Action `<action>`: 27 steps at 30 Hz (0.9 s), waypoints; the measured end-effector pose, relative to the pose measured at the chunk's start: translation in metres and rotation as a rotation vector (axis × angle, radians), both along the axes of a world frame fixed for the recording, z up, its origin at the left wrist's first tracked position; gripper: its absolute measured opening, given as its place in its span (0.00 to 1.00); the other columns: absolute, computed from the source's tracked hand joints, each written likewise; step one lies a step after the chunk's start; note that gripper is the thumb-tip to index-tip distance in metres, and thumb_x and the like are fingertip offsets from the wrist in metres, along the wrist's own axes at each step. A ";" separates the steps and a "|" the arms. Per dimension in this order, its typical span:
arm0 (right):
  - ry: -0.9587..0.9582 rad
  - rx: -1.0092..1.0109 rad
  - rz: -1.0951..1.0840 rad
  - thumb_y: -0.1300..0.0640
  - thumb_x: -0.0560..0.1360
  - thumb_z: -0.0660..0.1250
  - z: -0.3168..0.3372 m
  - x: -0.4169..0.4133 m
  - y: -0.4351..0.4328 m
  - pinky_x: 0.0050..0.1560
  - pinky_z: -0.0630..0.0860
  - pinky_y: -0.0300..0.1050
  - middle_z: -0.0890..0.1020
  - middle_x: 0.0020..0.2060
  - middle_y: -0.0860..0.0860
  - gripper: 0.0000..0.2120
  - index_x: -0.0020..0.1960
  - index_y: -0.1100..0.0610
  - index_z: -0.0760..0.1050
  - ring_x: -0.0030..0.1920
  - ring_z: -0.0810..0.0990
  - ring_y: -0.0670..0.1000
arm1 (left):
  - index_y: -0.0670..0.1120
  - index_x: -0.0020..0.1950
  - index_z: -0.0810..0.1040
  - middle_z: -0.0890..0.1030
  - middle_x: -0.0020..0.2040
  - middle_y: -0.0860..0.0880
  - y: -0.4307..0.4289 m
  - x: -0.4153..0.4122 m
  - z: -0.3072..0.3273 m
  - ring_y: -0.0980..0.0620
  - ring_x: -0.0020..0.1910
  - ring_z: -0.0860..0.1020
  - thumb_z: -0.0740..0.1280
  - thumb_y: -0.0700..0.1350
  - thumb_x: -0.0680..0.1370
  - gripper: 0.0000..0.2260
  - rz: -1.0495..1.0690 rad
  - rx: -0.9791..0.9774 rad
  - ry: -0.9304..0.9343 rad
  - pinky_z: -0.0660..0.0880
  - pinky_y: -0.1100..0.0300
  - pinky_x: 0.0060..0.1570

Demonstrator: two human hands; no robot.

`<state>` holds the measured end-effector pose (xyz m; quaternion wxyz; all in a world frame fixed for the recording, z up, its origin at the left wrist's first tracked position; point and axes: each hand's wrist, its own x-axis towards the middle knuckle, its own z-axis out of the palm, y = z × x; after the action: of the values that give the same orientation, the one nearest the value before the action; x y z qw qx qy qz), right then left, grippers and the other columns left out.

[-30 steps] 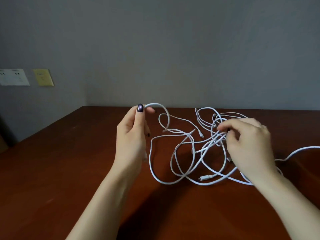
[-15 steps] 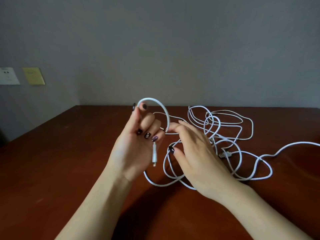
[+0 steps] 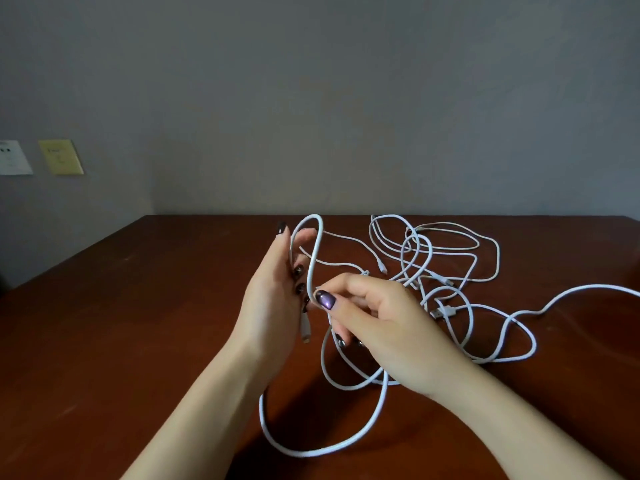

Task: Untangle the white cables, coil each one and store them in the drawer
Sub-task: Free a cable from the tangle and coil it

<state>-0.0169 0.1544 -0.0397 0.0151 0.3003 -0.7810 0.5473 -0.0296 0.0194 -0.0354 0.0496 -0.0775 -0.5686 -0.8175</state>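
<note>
Left hand (image 3: 273, 299) is raised above the table, fingers curled round a thin white round-section cable (image 3: 313, 258). The cable arches over the fingertips in a narrow loop, and its white plug end (image 3: 305, 329) hangs below the palm. Right hand (image 3: 381, 327) sits just beside the left, thumb and curled fingers pinching the same cable where the loop comes down (nails on both hands carry dark polish). A wide white loop lies on the table beneath both forearms. Behind and to the right, the loose tangle of white cables (image 3: 430, 258) rests on the dark reddish-brown wooden table (image 3: 138, 341), one strand trailing off to the right. A plain grey wall (image 3: 346, 116) stands behind, with a white wall plate (image 3: 12, 157) and a yellow wall plate (image 3: 60, 157) mounted side by side at left.
</note>
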 end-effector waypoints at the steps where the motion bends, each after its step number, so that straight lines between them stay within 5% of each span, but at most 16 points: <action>1: -0.003 -0.030 0.000 0.54 0.79 0.63 0.001 0.000 0.001 0.40 0.69 0.30 0.75 0.27 0.44 0.08 0.44 0.47 0.78 0.33 0.73 0.38 | 0.50 0.57 0.78 0.67 0.36 0.50 0.001 0.001 0.000 0.54 0.30 0.66 0.59 0.58 0.73 0.20 -0.001 -0.015 0.034 0.66 0.60 0.30; 3: -0.014 -0.085 -0.002 0.56 0.77 0.66 0.004 -0.001 0.004 0.40 0.70 0.30 0.78 0.29 0.43 0.06 0.46 0.47 0.80 0.34 0.76 0.38 | 0.54 0.60 0.75 0.73 0.37 0.47 0.002 0.000 -0.002 0.48 0.33 0.72 0.64 0.57 0.72 0.18 -0.009 -0.055 0.118 0.70 0.54 0.35; 5: -0.024 -0.120 -0.002 0.57 0.76 0.67 0.007 -0.002 0.006 0.38 0.71 0.30 0.79 0.28 0.45 0.07 0.44 0.47 0.81 0.33 0.76 0.39 | 0.61 0.64 0.71 0.75 0.57 0.35 0.003 -0.003 -0.008 0.31 0.52 0.75 0.62 0.56 0.74 0.18 -0.019 -0.111 0.166 0.72 0.41 0.47; 6: -0.027 -0.139 -0.017 0.58 0.76 0.67 0.007 -0.004 0.007 0.35 0.71 0.31 0.78 0.27 0.46 0.08 0.42 0.47 0.81 0.31 0.75 0.40 | 0.64 0.64 0.70 0.69 0.64 0.33 0.004 -0.004 -0.010 0.31 0.60 0.71 0.60 0.58 0.73 0.19 -0.023 -0.126 0.178 0.72 0.41 0.52; 10: -0.056 -0.141 -0.118 0.60 0.76 0.66 0.003 -0.010 0.014 0.30 0.68 0.32 0.78 0.25 0.50 0.11 0.39 0.48 0.82 0.25 0.70 0.43 | 0.56 0.66 0.71 0.77 0.48 0.41 0.005 -0.011 -0.020 0.51 0.46 0.81 0.66 0.60 0.70 0.25 -0.036 -0.178 0.162 0.75 0.58 0.45; 13: -0.070 -0.070 -0.154 0.59 0.76 0.66 0.002 -0.010 0.015 0.28 0.67 0.33 0.78 0.24 0.50 0.10 0.40 0.48 0.82 0.23 0.68 0.42 | 0.46 0.66 0.70 0.75 0.40 0.45 0.006 -0.012 -0.025 0.50 0.39 0.76 0.67 0.56 0.74 0.24 -0.064 -0.280 0.197 0.73 0.58 0.41; 18: -0.014 -0.014 -0.254 0.57 0.76 0.66 -0.002 -0.012 0.016 0.29 0.65 0.30 0.76 0.21 0.50 0.09 0.39 0.52 0.82 0.23 0.70 0.41 | 0.42 0.55 0.75 0.74 0.35 0.53 0.013 -0.005 -0.018 0.61 0.32 0.73 0.63 0.50 0.76 0.14 0.022 -0.329 0.266 0.71 0.68 0.34; 22: 0.182 0.186 -0.318 0.57 0.77 0.65 -0.008 -0.010 0.011 0.31 0.69 0.34 0.76 0.22 0.47 0.08 0.41 0.55 0.80 0.24 0.72 0.45 | 0.37 0.44 0.74 0.75 0.35 0.40 0.015 -0.002 -0.019 0.45 0.33 0.72 0.61 0.50 0.79 0.16 0.106 -0.426 0.292 0.71 0.51 0.33; 24: 0.255 0.296 -0.310 0.58 0.76 0.65 -0.009 -0.007 0.010 0.30 0.68 0.39 0.75 0.24 0.48 0.03 0.46 0.53 0.77 0.26 0.71 0.47 | 0.37 0.40 0.72 0.71 0.32 0.41 0.015 -0.005 -0.020 0.47 0.31 0.66 0.60 0.48 0.81 0.16 0.198 -0.404 0.266 0.65 0.53 0.30; 27: 0.244 0.460 -0.230 0.58 0.76 0.64 -0.010 -0.001 0.008 0.38 0.73 0.43 0.77 0.33 0.46 0.20 0.63 0.41 0.67 0.32 0.73 0.46 | 0.43 0.38 0.71 0.69 0.32 0.46 0.009 -0.011 -0.016 0.51 0.32 0.66 0.57 0.44 0.82 0.14 0.265 -0.140 0.181 0.63 0.56 0.34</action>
<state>-0.0183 0.1629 -0.0496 0.1022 0.2690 -0.9061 0.3102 -0.0411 0.0280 -0.0516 0.2026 -0.0784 -0.6227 -0.7517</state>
